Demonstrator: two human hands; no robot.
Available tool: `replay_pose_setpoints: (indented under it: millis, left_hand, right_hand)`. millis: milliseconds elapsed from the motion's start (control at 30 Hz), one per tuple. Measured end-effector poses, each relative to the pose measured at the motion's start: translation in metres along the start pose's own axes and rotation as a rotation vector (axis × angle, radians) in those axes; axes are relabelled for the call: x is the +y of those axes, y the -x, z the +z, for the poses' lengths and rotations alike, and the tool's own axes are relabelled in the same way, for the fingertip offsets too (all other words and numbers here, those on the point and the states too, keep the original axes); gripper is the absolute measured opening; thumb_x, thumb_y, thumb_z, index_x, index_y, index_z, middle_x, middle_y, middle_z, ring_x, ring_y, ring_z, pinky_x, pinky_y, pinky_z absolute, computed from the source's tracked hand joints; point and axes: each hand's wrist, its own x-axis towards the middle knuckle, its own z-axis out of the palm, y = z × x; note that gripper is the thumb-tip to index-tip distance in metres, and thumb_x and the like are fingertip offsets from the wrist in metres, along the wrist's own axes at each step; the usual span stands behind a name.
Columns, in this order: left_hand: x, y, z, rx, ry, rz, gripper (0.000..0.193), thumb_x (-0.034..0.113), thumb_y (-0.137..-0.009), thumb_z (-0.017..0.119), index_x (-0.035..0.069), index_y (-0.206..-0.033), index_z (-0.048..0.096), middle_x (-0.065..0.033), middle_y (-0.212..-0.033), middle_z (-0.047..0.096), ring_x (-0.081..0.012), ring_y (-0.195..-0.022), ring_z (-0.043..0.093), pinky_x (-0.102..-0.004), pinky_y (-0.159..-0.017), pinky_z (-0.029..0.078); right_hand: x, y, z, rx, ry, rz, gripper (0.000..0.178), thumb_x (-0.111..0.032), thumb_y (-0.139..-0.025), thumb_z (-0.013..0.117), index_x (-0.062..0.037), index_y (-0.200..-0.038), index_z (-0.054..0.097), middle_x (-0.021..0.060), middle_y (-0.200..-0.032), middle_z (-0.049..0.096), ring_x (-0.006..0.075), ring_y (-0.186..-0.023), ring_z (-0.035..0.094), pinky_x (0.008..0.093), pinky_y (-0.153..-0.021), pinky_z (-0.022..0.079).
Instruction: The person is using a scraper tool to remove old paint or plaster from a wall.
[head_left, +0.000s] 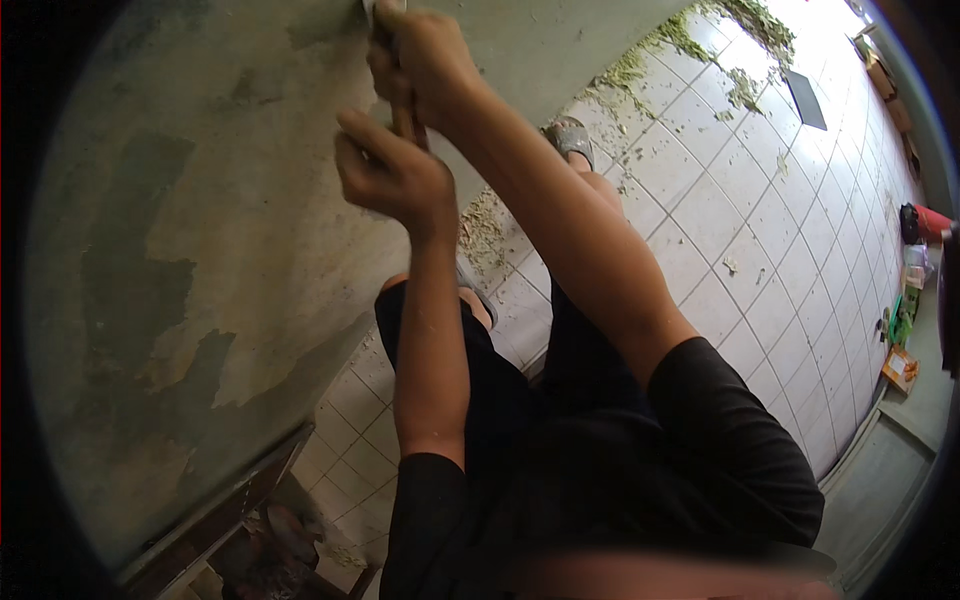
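Your right hand [428,65] grips the tool [404,118] by the wall [250,110]; your left hand [400,178] curls near it (blurred; can't tell its hold). Scraping looks part-done: flakes [485,235] down, patches [140,270] left.

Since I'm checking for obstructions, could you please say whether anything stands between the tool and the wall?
Nothing visible stands between the wall and the tool in the right hand, though the picture's top edge crops the tool's far end.
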Motion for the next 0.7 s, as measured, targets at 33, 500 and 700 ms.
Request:
replay_pose_setpoints:
  millis: [33,500,700]
  left_hand:
    - [0.001,-0.01,0.004,-0.012,-0.045,0.094,0.05,0.035,-0.109,0.048,0.0,-0.073,0.046,-0.0079,-0.065,0.056,-0.0105,-0.057,0.058,-0.0247,-0.041,0.048]
    - [-0.004,0.028,-0.006,0.058,0.091,-0.138,0.05,0.031,-0.109,0.05,-0.004,-0.073,0.047,-0.0121,-0.069,0.056,-0.018,-0.059,0.048,-0.0359,-0.054,0.041]
    - [-0.006,0.018,-0.001,0.065,-0.045,0.154,0.051,0.038,-0.11,0.049,-0.002,-0.078,0.047,-0.008,-0.068,0.055,-0.011,-0.055,0.049,-0.0309,-0.045,0.039]
  right_hand:
    - [0.001,0.0,0.0,0.001,-0.001,-0.002,0.037,-0.031,-0.108,0.052,-0.0046,-0.082,0.055,0.0034,-0.058,0.05,0.0116,-0.038,0.037,0.0294,-0.038,0.03]
    - [0.016,0.014,-0.005,0.019,0.133,0.114,0.037,-0.031,-0.107,0.054,-0.0054,-0.081,0.055,0.0025,-0.06,0.052,0.0101,-0.04,0.038,0.0277,-0.038,0.03]
    - [0.006,0.01,-0.003,0.013,0.091,0.048,0.037,-0.032,-0.107,0.055,-0.0049,-0.081,0.055,0.0033,-0.059,0.051,0.0113,-0.039,0.038,0.0294,-0.038,0.03]
